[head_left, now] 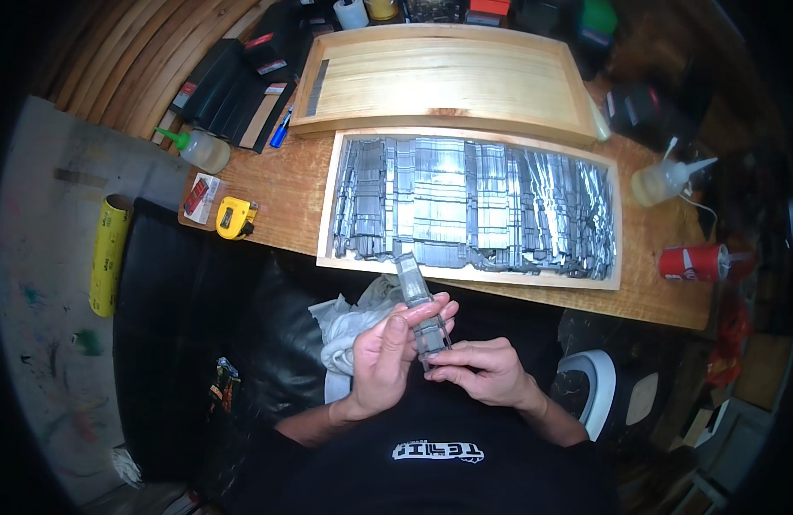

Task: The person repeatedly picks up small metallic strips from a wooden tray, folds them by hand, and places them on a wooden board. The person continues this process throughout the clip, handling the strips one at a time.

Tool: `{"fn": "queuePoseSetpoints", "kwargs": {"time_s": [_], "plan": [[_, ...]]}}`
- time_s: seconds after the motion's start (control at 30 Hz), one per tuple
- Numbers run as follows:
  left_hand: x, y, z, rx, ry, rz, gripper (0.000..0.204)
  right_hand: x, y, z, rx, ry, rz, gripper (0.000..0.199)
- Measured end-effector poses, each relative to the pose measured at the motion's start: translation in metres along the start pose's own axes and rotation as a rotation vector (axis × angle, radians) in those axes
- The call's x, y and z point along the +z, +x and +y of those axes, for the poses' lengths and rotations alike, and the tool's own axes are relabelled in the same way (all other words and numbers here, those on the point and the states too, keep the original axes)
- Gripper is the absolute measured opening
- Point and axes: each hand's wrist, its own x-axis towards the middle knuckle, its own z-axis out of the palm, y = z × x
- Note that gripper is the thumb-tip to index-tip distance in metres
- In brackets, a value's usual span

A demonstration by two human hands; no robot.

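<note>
Both hands hold a narrow grey metallic strip [411,279] over my lap, its far end reaching the front edge of the wooden tray [328,206]. My left hand [388,356] wraps the strip's middle from the left. My right hand [482,369] pinches its near end with the fingertips. The tray lies flat on the wooden table [285,193] and is filled with several similar grey strips [474,206] laid side by side.
A second, empty wooden tray [448,81] sits behind. A yellow tape measure [234,217], a small red-and-white box [201,196], glue bottles [199,148] [667,178], a blue pen [281,129], a red can [693,262], a white cloth [345,322], black packs [233,86] and a yellow roll [109,253] lie around.
</note>
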Motion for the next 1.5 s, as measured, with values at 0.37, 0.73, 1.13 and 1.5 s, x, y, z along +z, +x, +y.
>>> {"fn": "queuePoseSetpoints", "kwargs": {"time_s": [0.37, 0.73, 1.13, 1.5], "plan": [[0.016, 0.000, -0.038, 0.095, 0.114, -0.099, 0.041, 0.002, -0.025, -0.006, -0.089, -0.286, 0.188, 0.027], [0.011, 0.024, -0.037, -0.460, 0.270, -0.112, 0.054, 0.008, -0.096, 0.017, -0.006, -0.203, 0.200, 0.027], [-0.002, 0.074, -0.048, -0.826, 0.220, -0.208, 0.026, 0.015, -0.092, 0.026, 0.137, -0.078, 0.256, 0.027], [-0.003, 0.081, -0.042, -0.909, 0.211, -0.272, 0.028, 0.010, -0.097, 0.027, 0.107, -0.087, 0.247, 0.026]]}}
